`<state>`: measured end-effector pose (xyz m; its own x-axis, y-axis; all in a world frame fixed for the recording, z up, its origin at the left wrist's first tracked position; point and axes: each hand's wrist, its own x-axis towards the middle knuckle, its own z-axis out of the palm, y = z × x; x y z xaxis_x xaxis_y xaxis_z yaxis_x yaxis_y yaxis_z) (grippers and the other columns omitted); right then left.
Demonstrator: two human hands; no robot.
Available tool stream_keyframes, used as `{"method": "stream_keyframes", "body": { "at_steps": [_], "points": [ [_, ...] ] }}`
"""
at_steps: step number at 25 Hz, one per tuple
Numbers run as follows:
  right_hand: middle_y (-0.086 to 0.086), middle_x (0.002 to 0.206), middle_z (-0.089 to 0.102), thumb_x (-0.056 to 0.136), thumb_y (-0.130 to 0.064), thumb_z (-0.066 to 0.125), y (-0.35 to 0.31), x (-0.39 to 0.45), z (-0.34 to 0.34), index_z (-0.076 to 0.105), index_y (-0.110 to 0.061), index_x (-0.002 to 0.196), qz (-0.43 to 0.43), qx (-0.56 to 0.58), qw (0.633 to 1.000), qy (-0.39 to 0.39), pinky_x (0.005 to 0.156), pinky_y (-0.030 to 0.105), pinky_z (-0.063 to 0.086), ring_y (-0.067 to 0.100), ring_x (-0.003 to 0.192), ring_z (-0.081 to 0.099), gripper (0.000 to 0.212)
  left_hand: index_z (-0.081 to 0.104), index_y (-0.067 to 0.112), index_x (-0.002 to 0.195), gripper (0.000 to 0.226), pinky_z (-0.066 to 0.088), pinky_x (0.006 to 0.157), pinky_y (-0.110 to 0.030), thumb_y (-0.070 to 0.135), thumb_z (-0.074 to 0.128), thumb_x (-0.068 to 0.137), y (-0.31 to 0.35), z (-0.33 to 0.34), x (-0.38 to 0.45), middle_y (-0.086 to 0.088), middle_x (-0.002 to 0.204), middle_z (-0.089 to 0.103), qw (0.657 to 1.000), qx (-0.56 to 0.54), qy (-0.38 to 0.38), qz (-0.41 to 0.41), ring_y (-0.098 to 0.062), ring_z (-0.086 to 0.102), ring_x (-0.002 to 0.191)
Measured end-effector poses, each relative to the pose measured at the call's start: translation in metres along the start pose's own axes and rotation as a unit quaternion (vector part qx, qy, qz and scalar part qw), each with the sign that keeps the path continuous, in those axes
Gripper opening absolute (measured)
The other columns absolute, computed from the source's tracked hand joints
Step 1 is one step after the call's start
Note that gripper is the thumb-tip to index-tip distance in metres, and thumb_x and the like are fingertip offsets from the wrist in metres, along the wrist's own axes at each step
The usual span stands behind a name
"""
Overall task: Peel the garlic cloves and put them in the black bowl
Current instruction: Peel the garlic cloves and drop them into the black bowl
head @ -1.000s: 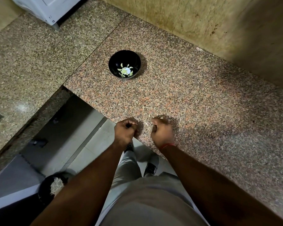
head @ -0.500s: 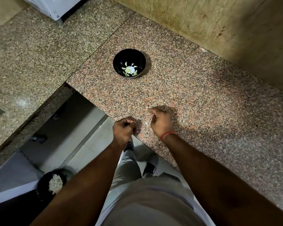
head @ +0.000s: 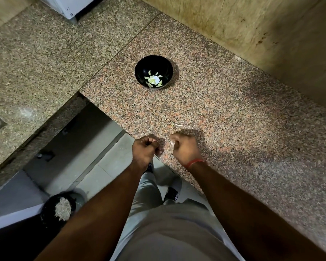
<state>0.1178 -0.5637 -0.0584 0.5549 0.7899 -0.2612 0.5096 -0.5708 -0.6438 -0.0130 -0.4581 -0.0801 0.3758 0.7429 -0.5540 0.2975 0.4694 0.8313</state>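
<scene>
My left hand: curled into a loose fist at the near edge of the surface, knuckles up, fingertips turned toward my other hand. Whatever sits inside the curl is hidden, so I cannot tell whether it holds a clove.
My right hand: also curled, resting over the surface just beside the left, a small gap between them. A pale sliver shows at its fingertips, too small to say whether it is clove or skin. I cannot tell if the fingers pinch it.
Wristband: a red thread round my right wrist.
Black bowl: upright on the reddish granite, well ahead of both hands and a little to the left of them, near the seam where the slab meets the greyer one.
Garlic cloves: several peeled pale yellow-green pieces lying in the bottom of the black bowl, ringed about a bright white glare spot.
Scrap: a thin pale stem-like bit lying on the surface just ahead of my right hand, apart from it.
Bin: a dark round container down on the floor to my left, holding a heap of pale papery bits.
Below: my grey trousers and dark shoes on the tiled floor.
Far left corner: the base of a white appliance on the greyer slab.
</scene>
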Motion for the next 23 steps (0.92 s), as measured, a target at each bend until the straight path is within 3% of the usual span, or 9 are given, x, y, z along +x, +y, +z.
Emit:
{"method": "stream_keyframes", "body": {
  "at_steps": [2, 4, 8, 12, 18, 23],
  "points": [
    [0.003, 0.125, 0.071, 0.085, 0.009, 0.065, 0.003, 0.002, -0.003, 0.067, -0.016, 0.129, 0.005, 0.017, 0.999, 0.032, 0.084, 0.01, 0.051, 0.01, 0.096, 0.069, 0.051, 0.06, -0.022, 0.088, 0.007, 0.056, 0.053, -0.036, -0.015, 0.058, 0.09, -0.001, 0.0, 0.001, -0.028, 0.068, 0.065, 1.0, -0.003, 0.0, -0.002, -0.028, 0.063, 0.051],
    [0.003, 0.125, 0.071, 0.082, 0.008, 0.068, 0.003, 0.006, -0.004, 0.066, -0.017, 0.132, 0.003, 0.014, 0.999, 0.037, 0.089, 0.02, 0.057, 0.011, 0.098, 0.07, 0.055, 0.06, -0.022, 0.088, 0.007, 0.056, 0.055, -0.036, -0.015, 0.059, 0.09, -0.001, -0.001, 0.001, -0.026, 0.067, 0.065, 1.0, -0.003, 0.0, -0.005, -0.028, 0.064, 0.052],
    [0.006, 0.125, 0.071, 0.082, 0.01, 0.064, 0.005, -0.001, 0.006, 0.066, -0.018, 0.132, -0.037, -0.024, 0.999, -0.024, 0.093, 0.035, 0.06, 0.016, 0.099, 0.069, 0.056, 0.06, -0.022, 0.088, 0.009, 0.057, 0.056, -0.036, -0.014, 0.06, 0.091, -0.002, -0.002, 0.0, -0.024, 0.066, 0.065, 1.0, -0.007, -0.002, -0.007, -0.029, 0.064, 0.054],
    [0.003, 0.12, 0.07, 0.086, 0.003, 0.067, 0.014, -0.009, 0.008, 0.065, -0.019, 0.132, -0.025, -0.011, 1.0, -0.004, 0.093, 0.037, 0.06, 0.015, 0.097, 0.068, 0.05, 0.06, -0.025, 0.091, 0.01, 0.058, 0.057, -0.038, -0.015, 0.059, 0.091, -0.001, -0.004, -0.005, -0.026, 0.071, 0.066, 0.999, -0.037, 0.002, -0.002, -0.029, 0.064, 0.054],
    [0.004, 0.129, 0.065, 0.089, 0.002, 0.065, 0.003, -0.004, 0.016, 0.067, -0.016, 0.129, -0.073, -0.057, 0.995, -0.024, 0.106, 0.038, 0.052, 0.018, 0.115, 0.061, 0.044, 0.06, -0.028, 0.091, 0.01, 0.059, 0.054, -0.033, -0.018, 0.058, 0.089, -0.002, -0.005, -0.015, -0.026, 0.078, 0.069, 0.998, -0.06, 0.03, 0.016, -0.025, 0.065, 0.05],
    [0.007, 0.124, 0.065, 0.092, -0.016, 0.071, -0.006, -0.011, 0.024, 0.065, -0.013, 0.13, -0.036, -0.071, 0.997, 0.021, 0.104, 0.035, 0.052, 0.023, 0.115, 0.061, 0.039, 0.063, -0.022, 0.088, 0.007, 0.058, 0.052, -0.03, -0.018, 0.058, 0.089, -0.006, -0.006, -0.018, -0.018, 0.067, 0.066, 0.996, -0.053, 0.068, 0.019, -0.02, 0.063, 0.048]
  ]
}}
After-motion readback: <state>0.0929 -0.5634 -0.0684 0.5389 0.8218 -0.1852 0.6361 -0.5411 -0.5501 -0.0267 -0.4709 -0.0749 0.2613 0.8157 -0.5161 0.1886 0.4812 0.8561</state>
